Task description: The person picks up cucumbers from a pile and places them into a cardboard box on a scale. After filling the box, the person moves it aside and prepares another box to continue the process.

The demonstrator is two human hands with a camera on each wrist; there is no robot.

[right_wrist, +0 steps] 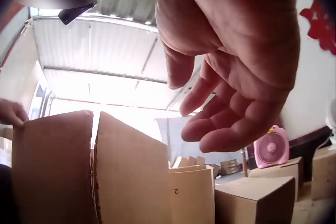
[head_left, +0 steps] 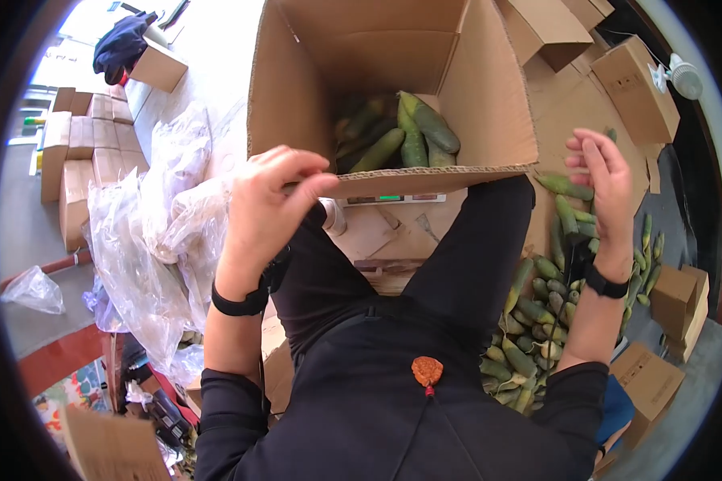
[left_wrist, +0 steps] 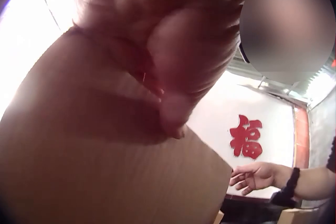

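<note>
A large cardboard box stands open in front of the person, with several thick green vegetables inside, some paler at the ends. At its near left corner the left hand grips the rim, fingers over the edge and thumb low on the near side. Close up in the left wrist view, that thumb lies against the cardboard wall. The right hand is raised off the box's right side, palm inward, its fingers loosely bent around nothing. In the right wrist view the same hand hangs above the boxes.
Under the box's near edge shows a lit green display. A heap of green vegetables lies by the person's right side. Clear plastic bags bunch at the left. Cardboard boxes stand far right; a pink fan sits behind.
</note>
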